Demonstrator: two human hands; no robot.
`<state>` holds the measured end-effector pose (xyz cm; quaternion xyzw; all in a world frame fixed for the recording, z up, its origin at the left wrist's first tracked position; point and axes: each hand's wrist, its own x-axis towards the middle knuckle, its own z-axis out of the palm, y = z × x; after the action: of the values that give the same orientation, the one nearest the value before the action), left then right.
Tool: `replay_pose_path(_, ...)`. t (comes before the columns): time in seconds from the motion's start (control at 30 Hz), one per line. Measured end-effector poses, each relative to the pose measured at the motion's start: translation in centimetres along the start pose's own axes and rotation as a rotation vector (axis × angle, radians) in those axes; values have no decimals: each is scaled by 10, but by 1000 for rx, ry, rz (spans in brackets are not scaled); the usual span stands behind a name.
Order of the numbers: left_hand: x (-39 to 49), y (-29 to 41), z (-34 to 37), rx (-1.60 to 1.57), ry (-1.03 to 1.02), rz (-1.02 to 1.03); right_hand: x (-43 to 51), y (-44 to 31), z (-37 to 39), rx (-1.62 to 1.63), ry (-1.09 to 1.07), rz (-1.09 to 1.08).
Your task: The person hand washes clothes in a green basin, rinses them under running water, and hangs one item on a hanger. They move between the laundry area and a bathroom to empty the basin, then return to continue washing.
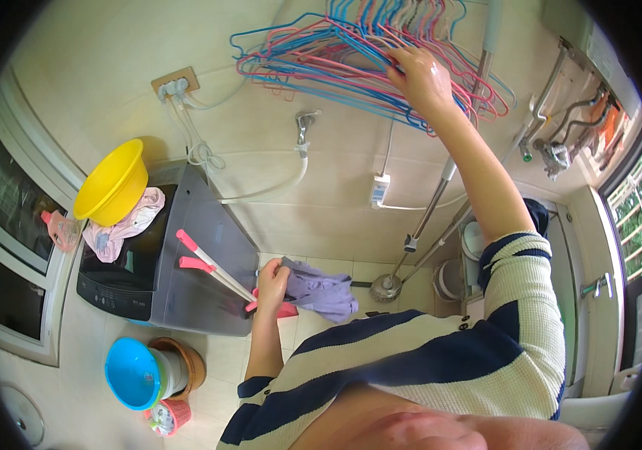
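Note:
My left hand (272,281) grips one end of a lavender cloth garment (323,289), which hangs down in loose folds over the floor. Raised high at the back, my right hand (422,79) has its thumb and fingers on a blue clothes hanger (363,45) at the front of a dense row. Many pink and blue hangers (309,84) overlap there, so which others my fingers touch is unclear. Behind my left forearm, a broom and dustpan set with pink-and-white handles (222,270) leans beside the washing machine (197,253).
A yellow basin (113,183) rests on pink clothing (124,225) atop the washer, near a pink detergent bottle (61,230). Blue basin (132,374) and pink basket (174,416) stand at lower left. A mop (386,287) leans against the wall below a power strip (380,188).

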<state>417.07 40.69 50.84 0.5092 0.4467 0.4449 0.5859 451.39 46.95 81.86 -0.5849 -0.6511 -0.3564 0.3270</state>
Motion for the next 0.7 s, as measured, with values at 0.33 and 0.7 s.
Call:
replay_pose_path(0.33, -9, -18, 7, -14, 4, -9, 18, 10, -28, 270, 126, 46)
replay_pose_path(0.7, 19, 29, 8, 81, 196, 163, -94, -10, -68, 1009, -300, 547)
